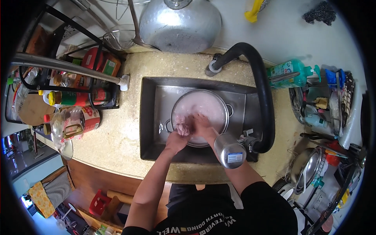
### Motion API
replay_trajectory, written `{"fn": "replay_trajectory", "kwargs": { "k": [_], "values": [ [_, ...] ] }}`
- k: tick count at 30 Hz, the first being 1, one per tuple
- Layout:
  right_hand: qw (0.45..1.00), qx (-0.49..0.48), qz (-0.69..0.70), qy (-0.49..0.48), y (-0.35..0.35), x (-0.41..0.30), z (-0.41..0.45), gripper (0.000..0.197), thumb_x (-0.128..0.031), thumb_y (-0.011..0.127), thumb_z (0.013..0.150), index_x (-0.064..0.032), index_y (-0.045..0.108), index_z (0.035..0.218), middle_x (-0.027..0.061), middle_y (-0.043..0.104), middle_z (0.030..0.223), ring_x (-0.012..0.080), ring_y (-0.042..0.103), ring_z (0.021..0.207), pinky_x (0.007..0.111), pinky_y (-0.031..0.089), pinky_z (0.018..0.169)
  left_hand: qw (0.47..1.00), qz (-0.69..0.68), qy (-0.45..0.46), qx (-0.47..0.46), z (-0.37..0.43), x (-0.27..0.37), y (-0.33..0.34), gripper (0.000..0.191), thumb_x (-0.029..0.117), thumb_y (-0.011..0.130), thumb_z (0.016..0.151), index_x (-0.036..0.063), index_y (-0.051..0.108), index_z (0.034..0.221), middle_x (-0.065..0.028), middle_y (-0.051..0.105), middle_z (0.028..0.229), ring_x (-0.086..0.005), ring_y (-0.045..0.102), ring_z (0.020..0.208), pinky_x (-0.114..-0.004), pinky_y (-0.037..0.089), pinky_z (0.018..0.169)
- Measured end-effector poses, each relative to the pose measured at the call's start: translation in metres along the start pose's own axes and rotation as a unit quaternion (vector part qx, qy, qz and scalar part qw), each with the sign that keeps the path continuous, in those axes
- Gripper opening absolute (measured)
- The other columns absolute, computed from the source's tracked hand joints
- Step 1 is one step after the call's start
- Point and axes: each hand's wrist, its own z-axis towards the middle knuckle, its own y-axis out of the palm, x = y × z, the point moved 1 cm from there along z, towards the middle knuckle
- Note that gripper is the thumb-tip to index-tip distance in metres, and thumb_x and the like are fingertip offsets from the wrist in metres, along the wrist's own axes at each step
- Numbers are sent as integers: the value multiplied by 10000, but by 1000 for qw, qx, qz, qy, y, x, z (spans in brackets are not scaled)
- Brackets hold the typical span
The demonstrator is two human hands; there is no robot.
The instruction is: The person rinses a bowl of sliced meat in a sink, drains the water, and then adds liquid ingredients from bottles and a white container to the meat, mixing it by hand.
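A round steel pot point(226, 102) with two loop handles stands in the sink point(148, 117), filled with cloudy pinkish water point(202, 100). My left hand point(178, 140) is at its near left rim, closed around a soft, folded pale pink piece point(182, 129) that looks like raw meat. To its right, my right hand point(202, 124) reaches into the pot with its fingers partly under the water. Whether those fingers grip anything below the surface is hidden. A metal cylinder point(230, 151) bearing a label hangs over my right forearm.
A thick black faucet hose point(265, 100) arches over the sink's right side. Behind the sink leans a large metal wok or lid point(180, 26). Bottles point(79, 120) and a black rack point(97, 70) stand left; a green pump bottle point(286, 73) and a utensil basket point(299, 102) stand right.
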Motion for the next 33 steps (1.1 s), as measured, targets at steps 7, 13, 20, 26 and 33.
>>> {"fn": "replay_trajectory", "kwargs": {
  "k": [7,13,20,26,33],
  "values": [
    [957,116,266,23,45,16,-17,346,-257,459,1025,-66,615,1268,153,636,1294,263,601,1222,382,453,1054,999,-13,-38,-6,14,14,28,453,371,727,828,-33,731,1036,-278,730,944,-417,715,984,-446,545,852],
    [676,-97,668,295,21,31,-43,237,-61,661,841,-82,711,1072,66,699,966,215,667,798,351,553,723,997,-59,-14,41,8,14,45,427,383,722,860,-29,740,967,-272,727,918,-424,715,938,-457,547,831],
    [417,-88,875,229,-6,-27,-52,263,-194,559,940,-86,699,1135,65,717,1116,214,665,1044,384,526,964,971,192,115,85,-20,39,51,364,290,682,877,-47,728,1005,-290,691,1125,-436,644,1081,-453,519,972],
    [441,10,876,196,9,-5,-66,443,-157,566,949,-57,560,1381,116,629,1368,253,617,1206,396,476,1071,849,497,172,42,-62,64,76,474,151,585,898,-55,590,1325,-354,431,1430,-458,593,1185,-470,520,1006],
    [447,-62,889,79,-44,-13,-59,294,-146,544,940,-17,543,1204,98,579,1113,220,576,898,364,478,759,929,256,266,-6,-101,68,52,429,85,648,825,-23,602,1238,-287,595,1234,-441,641,1096,-476,548,947]
  ]
}}
